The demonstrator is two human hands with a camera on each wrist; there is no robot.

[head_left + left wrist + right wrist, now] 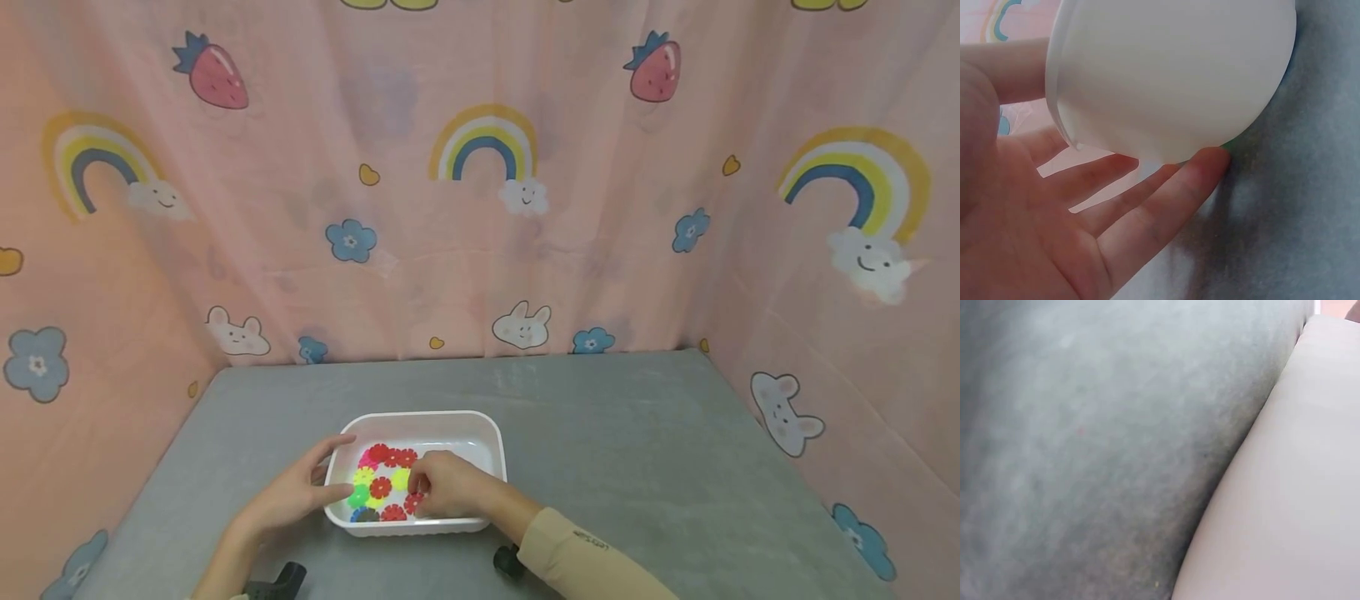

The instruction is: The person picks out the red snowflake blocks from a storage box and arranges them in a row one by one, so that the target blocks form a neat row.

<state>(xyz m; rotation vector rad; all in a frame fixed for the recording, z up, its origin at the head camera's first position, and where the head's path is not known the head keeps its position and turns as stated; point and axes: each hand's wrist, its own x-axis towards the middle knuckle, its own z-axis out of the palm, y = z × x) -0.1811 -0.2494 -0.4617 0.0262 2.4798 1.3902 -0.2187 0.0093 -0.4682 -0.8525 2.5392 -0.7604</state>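
Grey tabletop (600, 433), white tray (453, 427) against the left fingers (1159, 217)

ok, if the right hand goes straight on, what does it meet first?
Probably the yellow flower-shaped piece just ahead of the right hand in the white tray; depth is unclear.

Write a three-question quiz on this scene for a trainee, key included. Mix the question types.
1. True or false: the left hand reaches down into the white tray while the right hand holds its left end.
2. The visible flower-shaped discs lie mostly in which part of the tray, as the wearer sees it? A) right end; B) left half; C) far right corner.
3. Fill in: the sleeve on the right arm is ____.

Key: 1. False: the roles are reversed. 2. B. 3. Beige.
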